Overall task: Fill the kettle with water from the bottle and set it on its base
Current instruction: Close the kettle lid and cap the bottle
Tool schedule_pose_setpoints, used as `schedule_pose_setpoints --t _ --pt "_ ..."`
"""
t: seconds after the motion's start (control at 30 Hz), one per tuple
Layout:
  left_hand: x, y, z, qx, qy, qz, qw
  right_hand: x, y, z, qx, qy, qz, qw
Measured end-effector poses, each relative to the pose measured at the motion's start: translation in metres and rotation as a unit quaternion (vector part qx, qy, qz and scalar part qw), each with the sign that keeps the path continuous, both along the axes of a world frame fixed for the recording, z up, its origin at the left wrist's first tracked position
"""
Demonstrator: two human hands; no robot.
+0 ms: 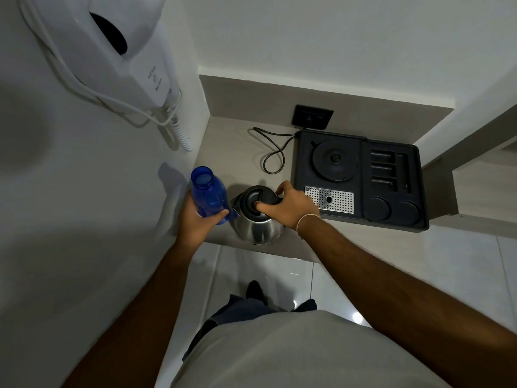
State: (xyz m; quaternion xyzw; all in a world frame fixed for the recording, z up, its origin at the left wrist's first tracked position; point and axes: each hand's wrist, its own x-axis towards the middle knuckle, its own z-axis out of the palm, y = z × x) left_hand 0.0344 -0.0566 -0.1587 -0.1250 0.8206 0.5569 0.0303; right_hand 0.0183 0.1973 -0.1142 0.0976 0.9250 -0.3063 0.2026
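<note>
A steel kettle [258,228] with a black lid stands on the beige counter near its front edge. My right hand [289,204] grips the kettle's top and handle, thumb resting on the lid. My left hand [195,219] holds an uncapped blue bottle [208,193] upright just left of the kettle. The round kettle base [335,159] sits bare in a black tray [391,217] to the right.
The tray also has a perforated metal drip plate [330,200], slots and two round recesses. A black cord [272,152] loops from the tray toward a wall socket [313,116]. A wall-mounted hair dryer [112,49] hangs at the upper left. White walls close in on the left and behind.
</note>
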Motion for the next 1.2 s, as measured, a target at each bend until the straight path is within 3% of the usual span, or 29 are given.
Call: schedule_pose_setpoints --t 0.27,0.6,0.7,0.77,0.87,0.97,1.07,1.2 --pt "-0.004 -0.007 -0.003 0.001 -0.060 -0.068 0.996 -0.003 0.002 -0.012 -0.026 0.009 -0.023 0.999" --pt "0.005 -0.004 -0.018 0.117 -0.063 -0.023 0.991 -0.002 0.004 -0.014 -0.024 0.020 -0.013 0.999" --pt "0.005 -0.005 -0.019 0.082 -0.072 -0.022 0.994 -0.003 0.005 -0.015 -0.024 0.018 -0.012 0.999" --pt "0.007 -0.012 -0.021 -0.021 -0.076 -0.046 0.996 -0.003 0.005 -0.016 -0.026 0.014 -0.010 0.999" --pt "0.015 -0.026 -0.027 -0.216 -0.113 -0.110 0.964 -0.004 0.006 -0.017 -0.025 0.016 -0.010 1.000" --pt "0.026 -0.031 -0.035 -0.299 -0.105 -0.131 0.939 -0.004 0.006 -0.018 -0.021 0.014 -0.009 1.000" --pt "0.033 -0.031 -0.039 -0.280 -0.063 -0.093 0.953 -0.005 0.006 -0.018 -0.021 0.013 -0.009 1.000" --pt "0.035 -0.025 -0.027 -0.163 -0.038 0.021 0.986 -0.004 0.006 -0.017 -0.018 0.015 -0.007 1.000"
